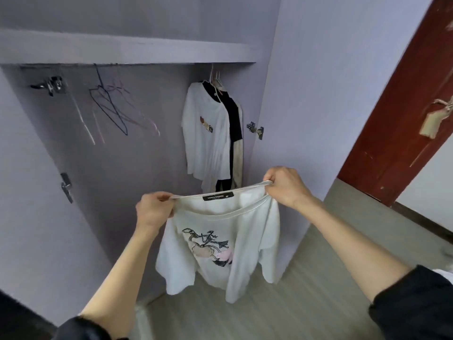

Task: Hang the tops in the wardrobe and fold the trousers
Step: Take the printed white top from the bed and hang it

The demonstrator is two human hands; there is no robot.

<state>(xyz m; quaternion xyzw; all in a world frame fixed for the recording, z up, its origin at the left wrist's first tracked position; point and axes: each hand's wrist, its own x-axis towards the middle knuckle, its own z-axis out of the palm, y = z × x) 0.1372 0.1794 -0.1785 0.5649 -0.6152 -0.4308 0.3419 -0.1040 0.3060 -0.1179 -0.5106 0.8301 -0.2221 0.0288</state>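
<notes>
Nearest the camera, two bare forearms reach forward from dark sleeves. The left hand and the right hand each pinch one end of the stretched neckline of a white top, fingers curled tight on the collar band. The top hangs in the air in front of the open wardrobe, above the grey floor, touching nothing else. Its collar runs across the view, a little higher at the right hand; the body drops straight down from it, so the long axis is vertical, neck up and hem down. The printed side, with a dark and pink drawing, faces the camera, and the black label shows inside the far collar edge.

Beyond it, under the wardrobe's shelf, hung tops in white and black crowd the right end, near the right wall. Empty hangers dangle toward the left end.

The step in hand seems to be readying this top for hanging. No hanger is in either hand, so the next move likely calls for freeing one hand to fetch an empty one and feeding it through the opened neck.
</notes>
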